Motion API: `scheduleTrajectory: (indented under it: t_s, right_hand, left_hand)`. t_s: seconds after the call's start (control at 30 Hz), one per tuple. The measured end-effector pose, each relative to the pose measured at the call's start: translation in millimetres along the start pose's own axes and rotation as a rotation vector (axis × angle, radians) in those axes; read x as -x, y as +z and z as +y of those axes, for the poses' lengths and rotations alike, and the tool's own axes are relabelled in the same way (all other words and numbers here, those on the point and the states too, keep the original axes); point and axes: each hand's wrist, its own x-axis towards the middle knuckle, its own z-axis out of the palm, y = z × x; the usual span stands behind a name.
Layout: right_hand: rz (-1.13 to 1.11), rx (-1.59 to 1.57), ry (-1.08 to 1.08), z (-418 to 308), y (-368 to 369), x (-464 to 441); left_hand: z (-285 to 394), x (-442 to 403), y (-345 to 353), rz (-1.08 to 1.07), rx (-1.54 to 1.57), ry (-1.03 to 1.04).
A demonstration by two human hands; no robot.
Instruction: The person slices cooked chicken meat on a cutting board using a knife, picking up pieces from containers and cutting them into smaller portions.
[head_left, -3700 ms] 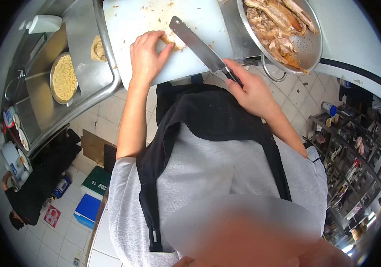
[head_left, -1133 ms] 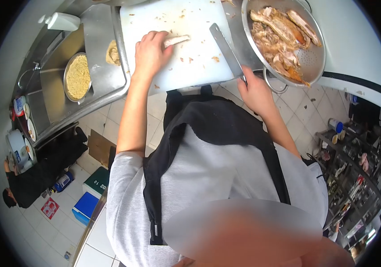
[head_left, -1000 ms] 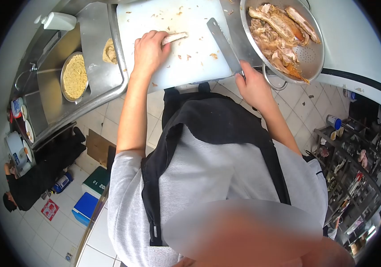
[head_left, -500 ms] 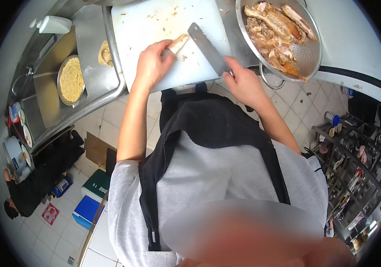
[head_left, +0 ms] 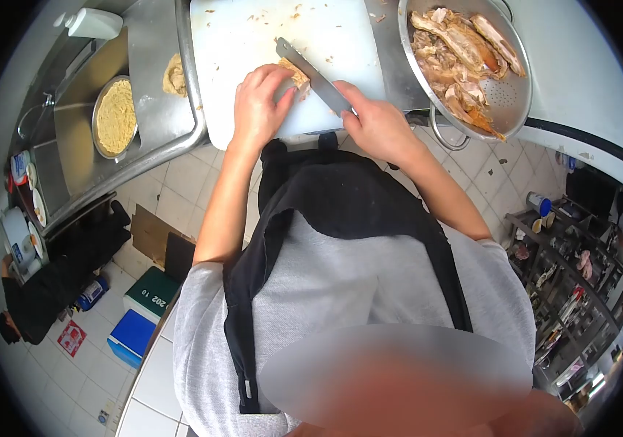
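On the white cutting board (head_left: 231, 36) my left hand (head_left: 262, 103) is closed on a small piece of cooked meat (head_left: 294, 73), its fingertips curled at the near side. My right hand (head_left: 378, 122) grips the handle of a broad-bladed knife (head_left: 318, 79). The blade lies slantwise along the right side of the meat, close to my left fingertips; whether its edge has entered the meat I cannot tell. Small meat scraps are scattered over the board.
A metal colander (head_left: 428, 86) with cooked meat pieces stands right of the board. On the left, a bowl (head_left: 115, 120) of yellowish mash and a lump of dough-like stuff (head_left: 174, 76) sit by the steel sink. A person in dark clothes (head_left: 56, 280) is farther left.
The knife has moved left from beside the meat to against it, my right hand going with it. My left hand still holds the meat. The view has shifted slightly.
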Motion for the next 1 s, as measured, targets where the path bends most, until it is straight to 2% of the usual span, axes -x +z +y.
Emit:
scheduleTrajectory:
  t_s: [0.33,0.5,0.63,0.7,0.8,0.9,1.0]
  right_hand:
    - [-0.064,0.044,0.017,-14,-15,4]
    - [0.016,-0.011,-0.034,-17,-29,29]
    - [-0.045,-0.032,0.041,-21,-36,38]
    - [-0.025,-0.047,0.038,-17,-33,39]
    - [0.001,-0.032,0.049,-13,-28,42]
    - [-0.011,-0.01,0.064,-9,-26,43]
    - [0.064,-0.01,-0.019,-8,-23,44]
  left_hand:
    - [-8,1,6,0.026,-0.066,0.111]
    - [-11,6,8,0.039,-0.055,0.118]
    - [0,5,-1,0.022,-0.029,0.111]
    - [4,1,-1,0.118,-0.013,0.032]
    - [11,-11,-2,0.137,-0.017,-0.014]
    - [1,-10,8,0.054,-0.024,-0.017]
    - [1,-9,8,0.065,-0.052,-0.013]
